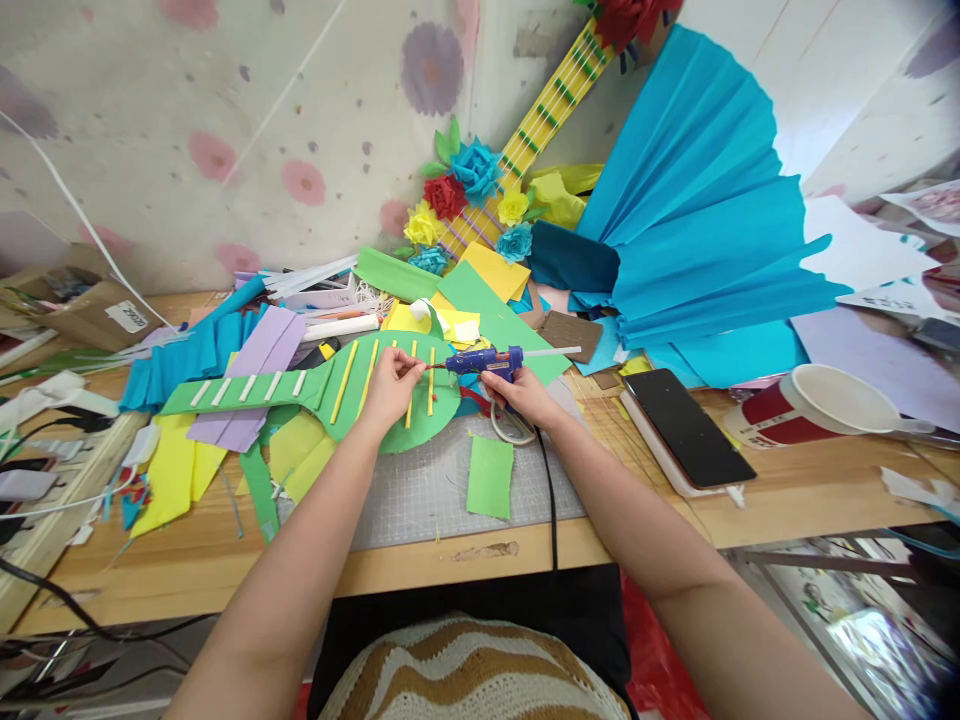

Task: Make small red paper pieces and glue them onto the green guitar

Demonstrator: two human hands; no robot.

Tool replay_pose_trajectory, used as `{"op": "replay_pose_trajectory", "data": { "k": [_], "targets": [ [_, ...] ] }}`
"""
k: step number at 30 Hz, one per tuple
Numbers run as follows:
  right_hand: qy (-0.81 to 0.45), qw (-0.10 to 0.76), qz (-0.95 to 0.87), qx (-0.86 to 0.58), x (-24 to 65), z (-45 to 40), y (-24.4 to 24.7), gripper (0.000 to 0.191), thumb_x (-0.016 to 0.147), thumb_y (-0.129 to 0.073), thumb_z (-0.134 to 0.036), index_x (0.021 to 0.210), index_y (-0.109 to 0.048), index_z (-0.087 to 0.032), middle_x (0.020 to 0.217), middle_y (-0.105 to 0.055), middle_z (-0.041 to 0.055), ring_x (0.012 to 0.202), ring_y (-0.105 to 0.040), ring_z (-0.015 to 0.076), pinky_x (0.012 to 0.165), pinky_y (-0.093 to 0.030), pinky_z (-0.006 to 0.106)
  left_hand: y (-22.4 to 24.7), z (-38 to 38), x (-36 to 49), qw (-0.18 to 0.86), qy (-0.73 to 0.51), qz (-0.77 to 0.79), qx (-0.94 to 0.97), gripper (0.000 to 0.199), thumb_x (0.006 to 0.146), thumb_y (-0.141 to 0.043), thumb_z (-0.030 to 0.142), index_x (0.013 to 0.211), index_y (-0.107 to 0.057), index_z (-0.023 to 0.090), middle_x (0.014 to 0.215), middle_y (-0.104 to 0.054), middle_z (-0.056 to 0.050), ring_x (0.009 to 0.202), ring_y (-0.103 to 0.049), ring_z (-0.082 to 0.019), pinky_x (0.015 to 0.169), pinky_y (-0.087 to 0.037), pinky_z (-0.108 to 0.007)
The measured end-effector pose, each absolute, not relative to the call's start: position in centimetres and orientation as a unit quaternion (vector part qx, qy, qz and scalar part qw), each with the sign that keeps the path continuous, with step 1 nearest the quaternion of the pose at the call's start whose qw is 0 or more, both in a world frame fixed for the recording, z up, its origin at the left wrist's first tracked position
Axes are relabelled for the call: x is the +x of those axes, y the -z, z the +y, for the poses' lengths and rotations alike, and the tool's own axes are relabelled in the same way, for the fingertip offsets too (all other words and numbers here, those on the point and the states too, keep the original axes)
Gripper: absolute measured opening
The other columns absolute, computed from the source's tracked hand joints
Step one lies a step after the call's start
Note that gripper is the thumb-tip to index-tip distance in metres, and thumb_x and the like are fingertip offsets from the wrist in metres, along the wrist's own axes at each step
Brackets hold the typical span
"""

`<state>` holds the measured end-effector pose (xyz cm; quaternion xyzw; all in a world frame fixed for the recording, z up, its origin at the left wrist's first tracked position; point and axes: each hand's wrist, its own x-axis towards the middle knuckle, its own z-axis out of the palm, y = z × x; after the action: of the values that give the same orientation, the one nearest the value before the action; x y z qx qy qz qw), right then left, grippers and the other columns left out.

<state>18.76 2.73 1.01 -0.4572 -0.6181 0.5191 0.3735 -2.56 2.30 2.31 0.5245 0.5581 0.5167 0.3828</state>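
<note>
My right hand is wrapped round a blue hot glue gun, its nozzle pointing left. A white glue stick sticks out of its back end. Pinched closed, my left hand is right at the nozzle tip. Something thin and reddish shows at those fingertips, too small to name. Beneath both hands lies a green paper guitar shape, with yellow strips across its body and short white strips along its neck. Scissors lie partly hidden below my right hand.
A green paper piece lies on the grey cutting mat. To the right are a black phone and a paper cup. Blue crepe paper and a flower-decked yellow guitar stand behind. The gun's black cord hangs over the table edge.
</note>
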Motion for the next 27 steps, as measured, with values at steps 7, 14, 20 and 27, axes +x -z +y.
{"op": "replay_pose_trajectory", "data": {
  "k": [7, 14, 20, 27],
  "targets": [
    [-0.517, 0.372, -0.624, -0.453, 18.8, 2.8, -1.0, 0.049, 0.069, -0.054, -0.065, 0.054, -0.045, -0.019, 0.044, -0.045, -0.0035, 0.043, -0.039, 0.0078, 0.045, -0.033, 0.024, -2.5, 2.4, -2.5, 0.388, -0.519, 0.559, 0.517, 0.023, 0.069, -0.058, 0.021, 0.074, -0.036, 0.021, 0.074, -0.058, 0.001, 0.075, -0.060, -0.013, 0.075, -0.046, -0.030],
    [-0.524, 0.373, -0.618, -0.452, 18.9, 2.7, -1.2, 0.048, 0.068, -0.056, -0.065, 0.056, -0.045, -0.020, 0.045, -0.045, -0.0037, 0.043, -0.039, 0.0079, 0.045, -0.032, 0.024, -3.1, 2.2, -2.2, 0.395, -0.519, 0.567, 0.503, 0.023, 0.068, -0.058, 0.017, 0.072, -0.036, 0.020, 0.072, -0.057, 0.002, 0.072, -0.060, -0.012, 0.076, -0.046, -0.030],
    [-0.504, 0.365, -0.627, -0.470, 19.0, 2.7, -1.1, 0.048, 0.067, -0.055, -0.065, 0.056, -0.047, -0.019, 0.045, -0.046, -0.0032, 0.044, -0.040, 0.0086, 0.046, -0.034, 0.024, -3.4, 2.2, -2.2, 0.399, -0.505, 0.577, 0.502, 0.023, 0.069, -0.057, 0.018, 0.074, -0.035, 0.021, 0.072, -0.059, 0.002, 0.075, -0.061, -0.013, 0.077, -0.045, -0.030],
    [-0.474, 0.417, -0.605, -0.485, 20.8, 3.4, -0.8, 0.047, 0.070, -0.054, -0.065, 0.056, -0.049, -0.020, 0.047, -0.046, -0.0022, 0.045, -0.041, 0.0097, 0.048, -0.033, 0.026, -5.2, 2.2, -2.9, 0.395, -0.435, 0.571, 0.574, 0.032, 0.066, -0.063, 0.018, 0.081, -0.036, 0.023, 0.072, -0.065, 0.002, 0.076, -0.064, -0.017, 0.075, -0.045, -0.032]
  ]
}}
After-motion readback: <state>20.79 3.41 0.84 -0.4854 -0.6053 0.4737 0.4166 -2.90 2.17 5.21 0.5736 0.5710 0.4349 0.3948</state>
